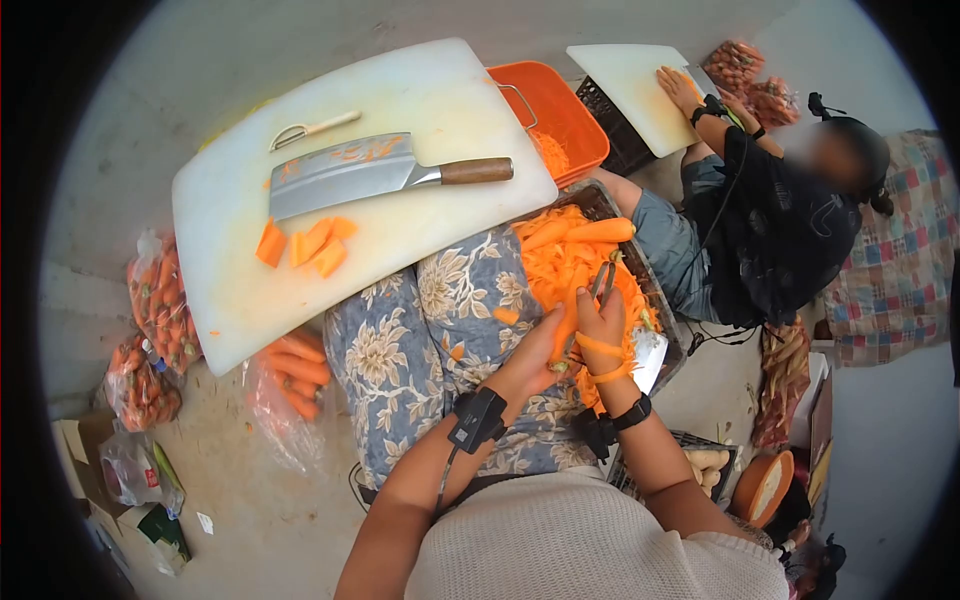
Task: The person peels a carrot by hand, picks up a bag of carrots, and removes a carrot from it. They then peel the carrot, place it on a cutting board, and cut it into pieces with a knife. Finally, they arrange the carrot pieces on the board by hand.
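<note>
Head view: nearest the lens, a cream knit top (600, 550) and two bare forearms with black wrist bands were seen.

- The left hand (535, 352) was closed round the lower end of a carrot (566, 328). The fingers were curled tight, though the fingertips were mostly hidden.
- The right hand (602, 322) was clamped on a peeler (603, 280), with the blade laid against the carrot's upper part. Peel strips (605, 348) were draped over that wrist.
- The carrot was held above the near edge of a dark crate (662, 292), just right of the floral-clad knee. The crate was filled with peelings (560, 268), and whole carrots (592, 231) lay at its far edge.
- A white cutting board (430, 95) was propped across the knees. A cleaver (345, 172) lay mid-board and a spare peeler (312, 128) lay toward the far edge. Cut carrot pieces (305, 243) lay toward the left edge.
- An orange basket (560, 105) was set beyond the board's right corner, and bagged carrots (160, 300) lay on the floor to the left.
- A co-worker's hand (682, 90) was laid on a second board (630, 85), well apart.

The step was judged to be peeling, mid-stroke. A next stroke would call for the carrot to be turned to an unpeeled face, with the left fingers kept clear of the blade path.
</note>
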`<state>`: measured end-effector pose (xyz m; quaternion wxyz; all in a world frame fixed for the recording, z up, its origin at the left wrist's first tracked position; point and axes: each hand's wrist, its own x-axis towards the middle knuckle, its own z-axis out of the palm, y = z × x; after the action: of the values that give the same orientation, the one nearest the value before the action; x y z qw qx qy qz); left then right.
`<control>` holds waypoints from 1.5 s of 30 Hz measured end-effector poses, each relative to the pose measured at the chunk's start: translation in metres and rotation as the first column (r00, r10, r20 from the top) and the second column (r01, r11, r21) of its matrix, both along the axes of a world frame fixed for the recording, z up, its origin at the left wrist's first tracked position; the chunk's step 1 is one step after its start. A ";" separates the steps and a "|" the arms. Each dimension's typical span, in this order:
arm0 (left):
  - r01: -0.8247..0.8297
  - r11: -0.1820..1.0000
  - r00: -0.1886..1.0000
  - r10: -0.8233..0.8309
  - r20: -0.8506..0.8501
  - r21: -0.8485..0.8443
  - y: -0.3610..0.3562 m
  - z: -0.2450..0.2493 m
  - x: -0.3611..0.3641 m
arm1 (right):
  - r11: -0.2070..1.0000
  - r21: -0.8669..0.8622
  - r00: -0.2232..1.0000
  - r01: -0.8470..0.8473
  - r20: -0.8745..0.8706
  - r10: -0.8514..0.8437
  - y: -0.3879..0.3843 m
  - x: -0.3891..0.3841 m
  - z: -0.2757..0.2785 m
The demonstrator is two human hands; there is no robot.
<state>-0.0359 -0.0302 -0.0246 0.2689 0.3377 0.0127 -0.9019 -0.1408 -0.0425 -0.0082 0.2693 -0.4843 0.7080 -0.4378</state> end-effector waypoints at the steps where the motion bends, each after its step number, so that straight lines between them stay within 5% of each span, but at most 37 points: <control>1: -0.005 1.000 1.000 0.005 -0.001 0.005 0.000 0.001 0.000 | 1.000 0.026 1.000 0.009 0.020 -0.010 -0.002 0.000 0.001; 15: 0.008 1.000 0.999 -0.007 0.042 -0.017 -0.004 0.005 -0.004 | 0.993 0.121 0.999 0.012 -0.030 -0.009 -0.011 -0.015 -0.016; 29: 0.031 0.999 0.993 -0.027 0.111 -0.036 0.001 0.002 -0.009 | 0.977 0.196 0.973 0.084 0.198 -0.123 -0.041 -0.039 -0.033; 34: 0.012 1.000 0.996 -0.011 0.092 -0.014 0.001 -0.005 -0.011 | 0.978 0.206 0.980 -0.019 0.199 -0.022 -0.054 -0.045 -0.047; 37: 0.012 1.000 0.996 -0.012 0.091 0.000 0.000 -0.001 -0.012 | 0.971 0.204 0.981 0.123 0.126 -0.150 -0.066 -0.047 -0.049; 45: 0.053 0.998 0.994 -0.050 0.101 -0.031 0.001 0.006 -0.009 | 0.914 0.404 0.946 -0.029 0.307 -0.105 -0.078 -0.067 -0.048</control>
<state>-0.0446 -0.0292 -0.0187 0.2513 0.3780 -0.0245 -0.8907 -0.2073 -0.1201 -0.0558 0.4665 -0.3264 0.7388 -0.3606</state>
